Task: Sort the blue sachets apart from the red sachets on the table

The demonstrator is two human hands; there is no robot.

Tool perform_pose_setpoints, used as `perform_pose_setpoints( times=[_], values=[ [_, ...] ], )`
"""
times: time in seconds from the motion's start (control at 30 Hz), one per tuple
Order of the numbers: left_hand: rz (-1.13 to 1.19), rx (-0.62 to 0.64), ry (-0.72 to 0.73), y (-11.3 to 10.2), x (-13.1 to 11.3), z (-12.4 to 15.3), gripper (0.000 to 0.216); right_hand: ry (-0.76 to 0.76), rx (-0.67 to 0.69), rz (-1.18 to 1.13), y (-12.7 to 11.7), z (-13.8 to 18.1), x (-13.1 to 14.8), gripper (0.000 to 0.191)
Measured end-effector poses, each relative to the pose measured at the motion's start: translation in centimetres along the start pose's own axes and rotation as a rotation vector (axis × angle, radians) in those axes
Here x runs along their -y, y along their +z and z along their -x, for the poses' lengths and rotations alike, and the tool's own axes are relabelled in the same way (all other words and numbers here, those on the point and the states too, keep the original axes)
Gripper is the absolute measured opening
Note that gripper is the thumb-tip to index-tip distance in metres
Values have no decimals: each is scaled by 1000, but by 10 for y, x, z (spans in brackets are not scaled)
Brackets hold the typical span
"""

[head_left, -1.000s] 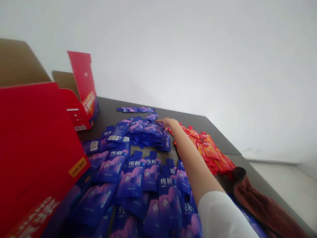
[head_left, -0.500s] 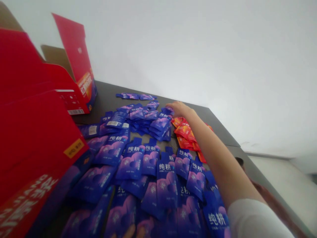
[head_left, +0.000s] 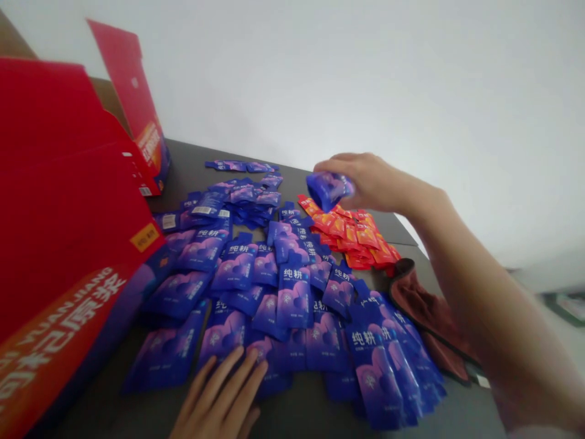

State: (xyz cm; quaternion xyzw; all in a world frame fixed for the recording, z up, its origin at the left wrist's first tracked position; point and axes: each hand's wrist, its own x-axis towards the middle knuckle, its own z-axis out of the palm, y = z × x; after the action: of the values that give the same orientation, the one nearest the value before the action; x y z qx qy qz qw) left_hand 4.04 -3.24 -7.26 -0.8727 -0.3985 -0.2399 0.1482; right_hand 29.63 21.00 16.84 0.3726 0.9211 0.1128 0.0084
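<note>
A blue-purple pouch (head_left: 325, 190), blurred by motion, is held in my right hand (head_left: 365, 177) above the far part of the table. I cannot tell whether it is one pouch or a few together. My left hand (head_left: 223, 399) lies flat with fingers stretched, its fingertips touching the near edge of the spread of blue pouches (head_left: 295, 299). Below my right hand lies a heap of orange-red pouches (head_left: 361, 238). A fanned stack of blue pouches (head_left: 377, 372) sits at the near right.
A large red box (head_left: 68, 201) stands at the left, close to me. Behind it is another red box (head_left: 148, 149) with its flap up. A brown cloth (head_left: 425, 311) lies at the table's right side. The grey table (head_left: 189, 152) meets a white wall.
My right hand has lifted off the far blue pile with a pouch and come up to the right. My left hand has come further into view. Blue pouches now lie in the middle gap.
</note>
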Motion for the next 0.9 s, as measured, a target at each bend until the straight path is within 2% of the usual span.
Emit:
perform_pose_setpoints(
  times=[0.1, 0.2, 0.3, 0.37, 0.43, 0.53, 0.63, 0.7, 0.77, 0.9],
  values=[
    [-2, -13, -31, -10, -4, -8, 36, -227, 22, 21, 11, 28, 63, 42],
    [26, -35, -86, -20, -7, -11, 37, -439, 45, 69, 40, 43, 113, 39],
    [73, -66, -127, -24, -7, -9, 39, -539, 16, 74, 74, 46, 139, 34],
    [77, -83, -129, -23, -6, -7, 39, -564, 0, 26, 89, 46, 146, 40],
    [68, -83, -119, -20, -5, -5, 39, -542, 6, -79, 93, 47, 147, 56],
    [65, -74, -93, -17, -4, -5, 37, -427, 69, -316, 76, 54, 144, 83],
    [52, -97, -57, -18, -2, -8, 35, -329, 122, -540, 54, 64, 147, 87],
    [65, -130, -8, -20, -1, -9, 31, -296, 98, -642, 52, 66, 155, 82],
    [114, -153, 20, -22, 1, -8, 28, -244, 67, -674, 66, 62, 165, 81],
    [248, -172, -7, -18, 1, 6, 30, -134, 102, -526, 118, 49, 183, 85]
  ],
)
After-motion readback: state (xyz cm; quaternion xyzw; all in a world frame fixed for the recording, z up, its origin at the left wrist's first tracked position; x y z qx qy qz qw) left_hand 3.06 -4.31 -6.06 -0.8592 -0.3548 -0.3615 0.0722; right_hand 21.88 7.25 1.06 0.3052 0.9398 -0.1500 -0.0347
